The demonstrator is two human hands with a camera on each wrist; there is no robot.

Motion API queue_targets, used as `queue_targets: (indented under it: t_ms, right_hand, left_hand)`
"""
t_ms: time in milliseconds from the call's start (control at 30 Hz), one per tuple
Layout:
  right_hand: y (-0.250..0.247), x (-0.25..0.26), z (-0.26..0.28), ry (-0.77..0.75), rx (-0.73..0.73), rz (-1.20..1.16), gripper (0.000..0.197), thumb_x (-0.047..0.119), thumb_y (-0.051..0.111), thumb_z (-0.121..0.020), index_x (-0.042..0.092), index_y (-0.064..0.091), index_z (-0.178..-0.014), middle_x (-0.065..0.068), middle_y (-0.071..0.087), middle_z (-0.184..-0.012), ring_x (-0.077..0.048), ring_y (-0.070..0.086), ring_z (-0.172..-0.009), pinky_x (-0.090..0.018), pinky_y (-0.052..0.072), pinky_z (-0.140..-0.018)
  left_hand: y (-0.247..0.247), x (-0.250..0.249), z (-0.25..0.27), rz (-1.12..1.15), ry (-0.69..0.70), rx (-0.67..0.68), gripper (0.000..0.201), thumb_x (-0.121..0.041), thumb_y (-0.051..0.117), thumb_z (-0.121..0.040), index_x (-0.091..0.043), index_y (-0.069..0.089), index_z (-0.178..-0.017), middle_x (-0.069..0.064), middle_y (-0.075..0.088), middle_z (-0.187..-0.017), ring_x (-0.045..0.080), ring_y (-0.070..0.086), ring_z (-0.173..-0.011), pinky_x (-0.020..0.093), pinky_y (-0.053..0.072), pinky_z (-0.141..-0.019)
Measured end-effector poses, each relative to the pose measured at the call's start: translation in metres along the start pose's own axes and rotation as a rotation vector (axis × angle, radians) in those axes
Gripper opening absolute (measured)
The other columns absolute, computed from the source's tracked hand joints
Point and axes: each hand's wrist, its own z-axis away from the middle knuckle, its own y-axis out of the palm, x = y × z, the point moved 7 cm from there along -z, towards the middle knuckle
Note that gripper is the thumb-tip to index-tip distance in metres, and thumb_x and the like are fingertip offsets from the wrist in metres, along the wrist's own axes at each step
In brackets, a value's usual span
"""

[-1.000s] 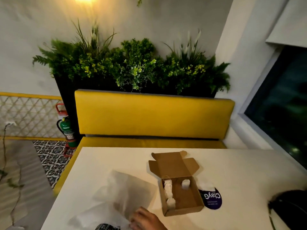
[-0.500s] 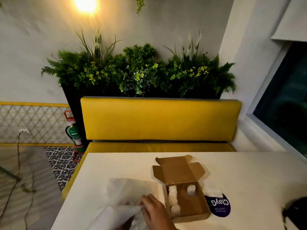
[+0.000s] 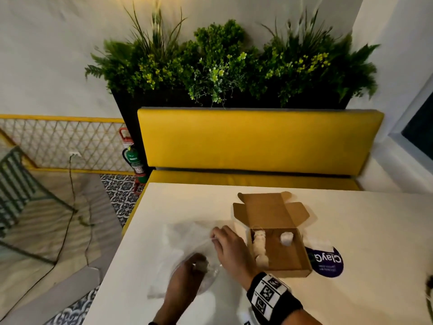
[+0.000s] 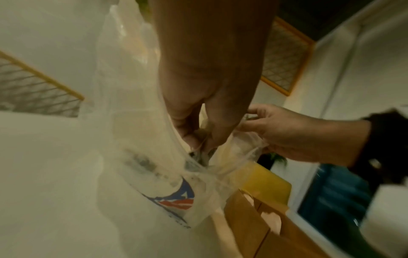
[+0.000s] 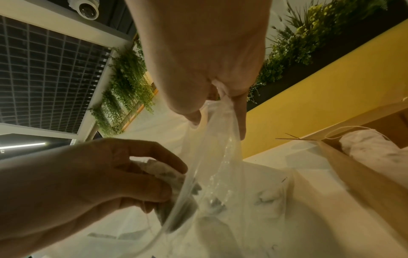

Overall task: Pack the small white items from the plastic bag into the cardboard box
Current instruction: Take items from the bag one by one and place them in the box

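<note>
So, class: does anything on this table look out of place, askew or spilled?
Nothing stands out. The box sits open with white items inside, none spilled. The right hand holds the bag open while the left hand reaches in.

Your clear plastic bag (image 3: 187,240) is lying crumpled beside the open cardboard box (image 3: 284,259). Small white items (image 3: 259,245) are sitting inside the box.

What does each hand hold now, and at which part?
The right hand pinches the plastic bag at its mouth edge. The left hand, inside the bag, grips a small white item around its body.
</note>
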Motion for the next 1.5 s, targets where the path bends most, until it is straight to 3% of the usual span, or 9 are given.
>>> queue_targets:
  t_ms: [200, 333, 467, 600, 700, 800, 1167, 1300, 1500]
  right_hand:
    - [0.006, 0.0, 0.0, -0.028, 0.007, 0.022, 0.005, 0.022, 0.044, -0.1, 0.022, 0.049, -0.099, -0.003, 0.057, -0.096, -0.021, 0.058, -0.082, -0.034, 0.049, -0.065]
    - [0.01, -0.008, 0.0, 0.001, 0.039, 0.008, 0.008, 0.017, 0.048, -0.097, 0.024, 0.048, -0.099, 0.0, 0.057, -0.097, -0.019, 0.057, -0.087, -0.033, 0.051, -0.068]
    - [0.005, -0.006, 0.006, 0.01, 0.131, -0.075, 0.031, 0.014, 0.055, -0.085, 0.03, 0.048, -0.111, 0.006, 0.049, -0.114, -0.012, 0.044, -0.109, -0.025, 0.046, -0.085]
    - [-0.019, 0.005, 0.019, 0.006, 0.046, -0.171, 0.028, 0.033, 0.06, -0.072, 0.027, 0.045, -0.095, 0.009, 0.043, -0.1, -0.011, 0.041, -0.095, -0.025, 0.042, -0.081]
    - [-0.019, 0.012, 0.029, -0.001, 0.208, -0.274, 0.037, 0.046, 0.07, -0.074, 0.027, 0.045, -0.093, 0.008, 0.044, -0.095, -0.006, 0.043, -0.087, -0.023, 0.044, -0.075]
    - [-0.008, 0.015, 0.035, -0.087, 0.354, -0.136, 0.044, 0.047, 0.075, -0.072, 0.033, 0.049, -0.104, 0.011, 0.041, -0.107, -0.002, 0.043, -0.098, -0.021, 0.045, -0.084]
    - [-0.006, 0.006, 0.031, -0.242, 0.073, -0.082, 0.018, 0.033, 0.061, -0.09, 0.028, 0.07, -0.103, 0.008, 0.053, -0.098, -0.009, 0.054, -0.095, -0.021, 0.05, -0.079]
    - [-0.014, -0.001, 0.027, -0.179, -0.017, -0.171, 0.018, 0.031, 0.064, -0.088, 0.029, 0.073, -0.103, 0.01, 0.056, -0.093, -0.005, 0.055, -0.092, -0.018, 0.048, -0.08]
    - [-0.018, -0.018, 0.027, 0.081, -0.073, -0.501, 0.011, 0.024, 0.066, -0.082, 0.028, 0.071, -0.09, 0.013, 0.065, -0.09, -0.012, 0.063, -0.089, -0.029, 0.054, -0.075]
  left_hand:
    - [-0.01, -0.013, -0.017, 0.657, -0.136, -0.046, 0.019, -0.011, 0.076, -0.07, -0.011, 0.078, -0.089, 0.007, 0.073, -0.086, 0.015, 0.06, -0.078, 0.026, 0.046, -0.073]
    - [-0.003, -0.013, -0.015, 0.792, -0.191, -0.029, 0.034, -0.005, 0.068, -0.063, -0.004, 0.076, -0.096, 0.007, 0.073, -0.088, 0.014, 0.056, -0.069, 0.024, 0.044, -0.067]
    - [0.005, -0.005, -0.005, 0.856, -0.235, 0.027, 0.011, 0.01, 0.063, -0.078, 0.01, 0.069, -0.087, 0.006, 0.069, -0.075, 0.017, 0.055, -0.069, 0.025, 0.048, -0.065]
    - [0.003, 0.006, -0.004, 0.86, -0.283, 0.048, 0.014, 0.01, 0.063, -0.079, 0.02, 0.063, -0.088, 0.021, 0.06, -0.083, 0.026, 0.054, -0.077, 0.025, 0.051, -0.067]
    - [0.001, 0.004, -0.005, 0.894, -0.328, 0.071, 0.017, 0.016, 0.056, -0.081, 0.013, 0.066, -0.068, 0.019, 0.06, -0.068, 0.022, 0.058, -0.06, 0.027, 0.05, -0.061]
    - [0.004, -0.004, -0.006, 0.943, -0.324, 0.107, 0.017, 0.019, 0.049, -0.082, 0.016, 0.064, -0.074, 0.02, 0.065, -0.069, 0.019, 0.063, -0.056, 0.023, 0.052, -0.059]
    - [0.003, -0.004, -0.012, 1.063, -0.379, 0.103, 0.017, 0.01, 0.054, -0.083, 0.013, 0.07, -0.085, 0.02, 0.068, -0.086, 0.023, 0.064, -0.075, 0.028, 0.054, -0.071]
    - [-0.008, -0.003, -0.012, 0.921, -0.338, 0.064, 0.026, 0.005, 0.05, -0.088, 0.004, 0.075, -0.092, 0.014, 0.07, -0.084, 0.021, 0.06, -0.073, 0.031, 0.05, -0.08]
    - [-0.022, -0.004, -0.017, 0.548, -0.221, -0.072, 0.03, -0.012, 0.053, -0.093, -0.018, 0.08, -0.082, 0.0, 0.076, -0.089, 0.018, 0.06, -0.074, 0.028, 0.052, -0.066]
